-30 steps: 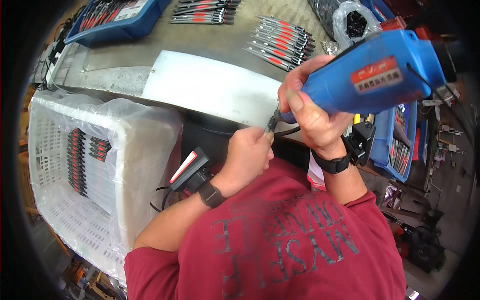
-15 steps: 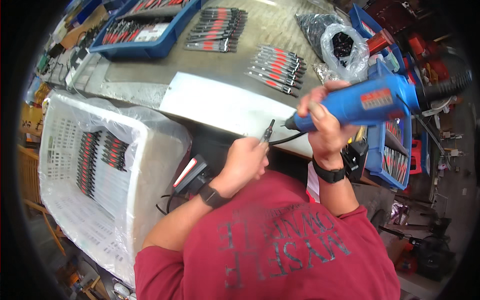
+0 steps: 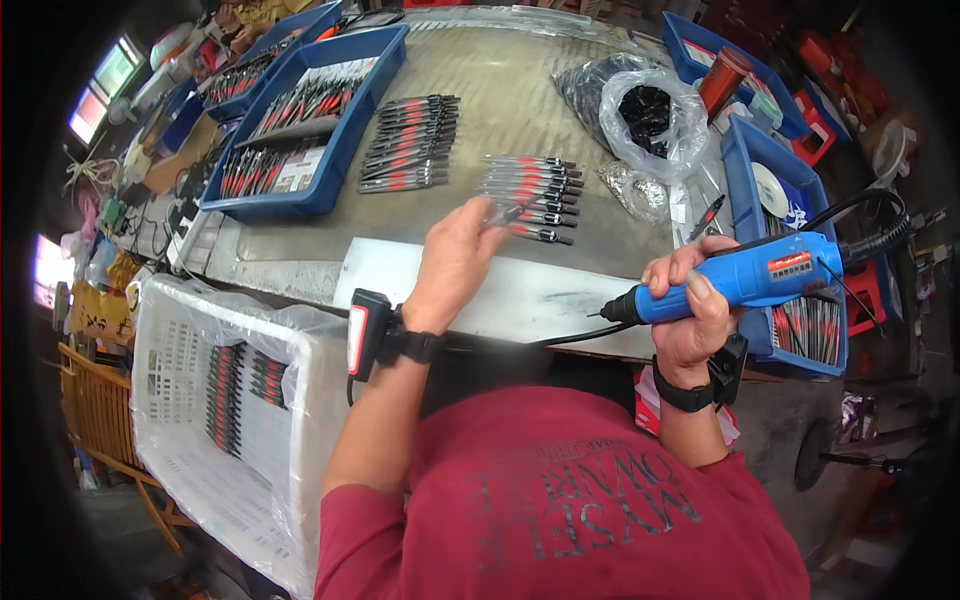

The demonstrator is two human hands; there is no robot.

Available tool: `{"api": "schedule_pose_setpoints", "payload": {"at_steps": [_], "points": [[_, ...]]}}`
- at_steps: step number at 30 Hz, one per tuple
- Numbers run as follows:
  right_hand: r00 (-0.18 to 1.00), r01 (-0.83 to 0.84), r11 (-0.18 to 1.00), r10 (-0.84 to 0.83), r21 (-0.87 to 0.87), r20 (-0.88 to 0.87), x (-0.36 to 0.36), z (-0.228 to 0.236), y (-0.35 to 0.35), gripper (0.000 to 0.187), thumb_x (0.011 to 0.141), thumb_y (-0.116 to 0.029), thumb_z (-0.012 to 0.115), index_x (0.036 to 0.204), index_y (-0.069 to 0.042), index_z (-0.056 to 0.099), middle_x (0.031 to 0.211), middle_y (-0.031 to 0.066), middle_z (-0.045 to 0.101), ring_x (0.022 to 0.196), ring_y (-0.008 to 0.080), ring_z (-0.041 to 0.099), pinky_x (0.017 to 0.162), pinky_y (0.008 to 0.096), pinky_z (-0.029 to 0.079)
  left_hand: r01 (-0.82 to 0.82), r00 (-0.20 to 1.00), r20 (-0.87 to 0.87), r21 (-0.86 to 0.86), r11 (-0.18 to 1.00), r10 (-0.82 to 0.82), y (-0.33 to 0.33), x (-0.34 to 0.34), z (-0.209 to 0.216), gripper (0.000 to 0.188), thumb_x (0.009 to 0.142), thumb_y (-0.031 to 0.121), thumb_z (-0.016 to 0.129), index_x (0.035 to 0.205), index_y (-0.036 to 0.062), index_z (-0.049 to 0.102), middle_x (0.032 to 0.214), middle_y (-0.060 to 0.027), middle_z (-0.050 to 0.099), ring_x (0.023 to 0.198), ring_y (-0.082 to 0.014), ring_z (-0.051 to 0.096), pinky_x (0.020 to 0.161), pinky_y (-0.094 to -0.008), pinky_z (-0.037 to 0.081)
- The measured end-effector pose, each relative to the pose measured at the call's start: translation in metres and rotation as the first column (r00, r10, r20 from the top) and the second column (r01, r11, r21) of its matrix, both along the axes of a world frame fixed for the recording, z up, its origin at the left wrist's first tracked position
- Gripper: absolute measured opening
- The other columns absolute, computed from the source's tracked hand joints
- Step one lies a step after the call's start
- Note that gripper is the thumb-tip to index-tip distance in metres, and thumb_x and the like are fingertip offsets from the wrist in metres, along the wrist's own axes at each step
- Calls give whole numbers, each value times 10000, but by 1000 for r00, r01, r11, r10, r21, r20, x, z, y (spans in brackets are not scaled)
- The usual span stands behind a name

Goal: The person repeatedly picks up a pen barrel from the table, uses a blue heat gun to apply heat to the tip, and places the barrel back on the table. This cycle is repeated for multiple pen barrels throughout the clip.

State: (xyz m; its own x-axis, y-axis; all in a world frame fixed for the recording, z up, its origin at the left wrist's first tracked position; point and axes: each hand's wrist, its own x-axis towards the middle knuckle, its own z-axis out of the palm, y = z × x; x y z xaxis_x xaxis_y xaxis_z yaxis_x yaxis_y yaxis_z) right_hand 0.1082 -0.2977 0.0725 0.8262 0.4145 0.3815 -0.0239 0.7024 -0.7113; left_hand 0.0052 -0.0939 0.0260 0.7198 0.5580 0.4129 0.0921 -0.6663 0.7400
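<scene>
1. Pen-shaped tool [image 3: 516,211], dark-ended and partly hidden, is held over the tabletop [image 3: 520,90] in the left hand [image 3: 455,255]. Half a second ago, one was held near the body, close to the driver's tip; hand and driver have since been drawn well apart, so no driving is judged to be under way.
2. Blue electric screwdriver [image 3: 770,278] is gripped in the right hand [image 3: 695,310], with fingers curled round its front; its bit [image 3: 603,315] is pointed left, over the white board [image 3: 470,285].
3. Beside the body at left, similar pieces are stacked inside the plastic-lined white crate [image 3: 318,420].
4. Farther out, the left fingers are narrowed to a pinch about the tool's end; whether the tool is resting on the pieces below cannot be told.
5. Just beyond lies the right-hand row of grey-and-red pieces [image 3: 530,190]; a second row [image 3: 408,145] is laid left of it.
6. Past these, black parts are held in a clear plastic bag [image 3: 690,140], and more pieces in a blue tray [image 3: 260,207].
</scene>
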Motion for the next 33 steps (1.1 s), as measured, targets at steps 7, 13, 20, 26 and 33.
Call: {"api": "schedule_pose_setpoints", "payload": {"at_steps": [7, 13, 20, 26, 33], "points": [[999, -7, 1000, 8, 28, -35, 6, -6, -7, 430, 719, -36, 549, 1126, -42, 408, 752, 112, 509, 601, 222, 526, 584, 349, 449, 216, 972, -182, 466, 858, -145, 15, 33, -11, 174, 773, 89, 623, 922, 54, 539, 762, -117, 549, 744, -302, 540, 646, -393, 444], [998, -40, 998, 42, 38, -55, 9, -8, -9, 432, 719, -46, 553, 1126, -45, 412, 745, 113, 511, 601, 225, 527, 587, 350, 446, 278, 958, -206, 521, 807, -197, 20, 49, -24, 183, 735, 72, 614, 907, 68, 549, 788, -96, 541, 773, -300, 529, 682, -395, 439], [996, -39, 999, 40, 23, -75, 11, -13, -8, 436, 726, -49, 561, 1134, -51, 407, 755, 113, 513, 613, 223, 526, 595, 351, 439, 293, 954, -238, 606, 740, -183, 21, 55, -28, 198, 704, 65, 600, 897, 96, 572, 889, -49, 565, 880, -243, 520, 733, -363, 419], [993, -76, 997, 78, 25, -92, 12, -13, -5, 456, 724, -32, 549, 1150, -63, 386, 766, 108, 510, 624, 219, 519, 619, 342, 425, 279, 953, -260, 554, 785, -155, 19, 50, -24, 218, 724, 116, 623, 936, 103, 571, 928, -39, 565, 929, -243, 510, 754, -376, 406], [996, -70, 997, 68, -33, -63, 14, -15, -3, 501, 711, -130, 558, 1179, -80, 386, 770, 90, 506, 628, 211, 513, 640, 356, 416, -85, 988, -63, 534, 841, 140, 59, 32, -22, 174, 761, 95, 604, 928, 75, 561, 862, -95, 562, 860, -295, 524, 713, -402, 421]]}}
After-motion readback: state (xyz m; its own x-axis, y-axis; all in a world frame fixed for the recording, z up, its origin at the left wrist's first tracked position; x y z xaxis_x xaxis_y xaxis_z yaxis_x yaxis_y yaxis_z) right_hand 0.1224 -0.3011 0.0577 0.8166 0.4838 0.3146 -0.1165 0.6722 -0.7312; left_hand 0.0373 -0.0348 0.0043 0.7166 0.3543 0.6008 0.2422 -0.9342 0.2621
